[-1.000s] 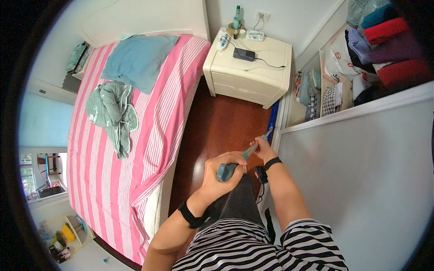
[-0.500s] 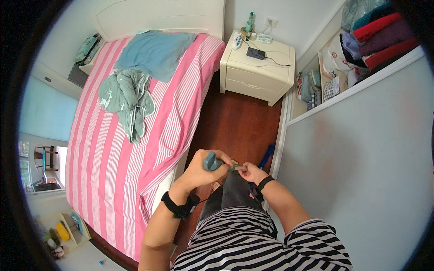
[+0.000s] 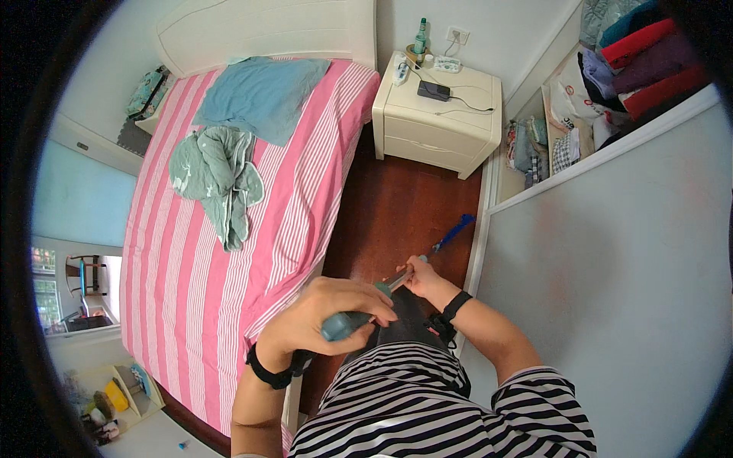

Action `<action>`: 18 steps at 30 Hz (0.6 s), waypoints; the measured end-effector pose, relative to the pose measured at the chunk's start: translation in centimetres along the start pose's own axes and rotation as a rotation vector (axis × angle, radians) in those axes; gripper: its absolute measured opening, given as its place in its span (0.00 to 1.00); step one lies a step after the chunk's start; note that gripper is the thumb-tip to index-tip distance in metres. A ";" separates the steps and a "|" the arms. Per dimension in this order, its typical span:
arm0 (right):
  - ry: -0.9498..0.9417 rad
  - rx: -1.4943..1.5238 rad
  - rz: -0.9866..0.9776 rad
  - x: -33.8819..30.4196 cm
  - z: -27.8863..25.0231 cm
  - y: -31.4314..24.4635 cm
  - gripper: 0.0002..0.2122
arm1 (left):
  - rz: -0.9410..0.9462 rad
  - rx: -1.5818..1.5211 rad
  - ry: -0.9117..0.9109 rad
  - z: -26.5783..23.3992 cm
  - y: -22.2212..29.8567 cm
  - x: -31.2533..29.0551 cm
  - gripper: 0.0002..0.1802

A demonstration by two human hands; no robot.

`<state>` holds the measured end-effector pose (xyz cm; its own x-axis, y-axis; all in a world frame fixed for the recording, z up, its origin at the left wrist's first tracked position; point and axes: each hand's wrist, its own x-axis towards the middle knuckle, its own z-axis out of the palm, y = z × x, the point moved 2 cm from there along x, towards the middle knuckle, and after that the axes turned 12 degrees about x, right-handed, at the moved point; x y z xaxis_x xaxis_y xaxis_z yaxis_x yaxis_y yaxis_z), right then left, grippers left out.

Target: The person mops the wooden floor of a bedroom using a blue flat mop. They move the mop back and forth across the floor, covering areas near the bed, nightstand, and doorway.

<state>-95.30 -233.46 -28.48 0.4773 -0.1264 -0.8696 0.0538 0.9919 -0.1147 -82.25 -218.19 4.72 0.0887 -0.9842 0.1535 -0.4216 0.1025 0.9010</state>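
A long-handled mop (image 3: pixel 400 280) slants across the front of my body, its thick teal grip near me and its blue head (image 3: pixel 456 231) down by the wooden floor at the wardrobe's base. My left hand (image 3: pixel 324 305) is closed around the teal grip, whose rounded end pokes out below the palm. Farther along the grey shaft, my right hand (image 3: pixel 422 279) grips it, fingers wrapped round. Both wrists wear black bands. My right hand partly hides the lower pole.
To the left stands a bed (image 3: pixel 175 290) with pink striped bedding, a blue pillow (image 3: pixel 263 95) and a crumpled green blanket (image 3: pixel 217 175). Ahead is a cream nightstand (image 3: pixel 435 133) with a charger and bottle. A wardrobe (image 3: pixel 611 252) with sliding door and stacked clothes lines the right.
My left hand has drawn the teal grip back and to the left, showing more shaft between my hands. The mop's blue head has shifted farther away, and my right hand is slightly farther forward.
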 end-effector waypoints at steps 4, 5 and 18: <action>-0.022 0.296 -0.041 3.1 1.0 -2.5 0.11 | -0.004 0.033 -0.014 0.9 -0.9 2.0 0.21; -0.048 0.369 -0.060 4.1 1.3 -3.1 0.08 | -0.020 0.051 0.014 1.0 -1.4 2.3 0.21; 0.104 0.269 0.157 13.5 6.3 -6.1 0.13 | -0.128 -0.169 0.202 1.6 -9.7 0.9 0.11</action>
<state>-83.67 -241.15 -36.48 0.4071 0.0414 -0.9124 0.2235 0.9641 0.1435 -79.51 -220.29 -4.55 0.3162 -0.9438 0.0960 -0.2404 0.0182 0.9705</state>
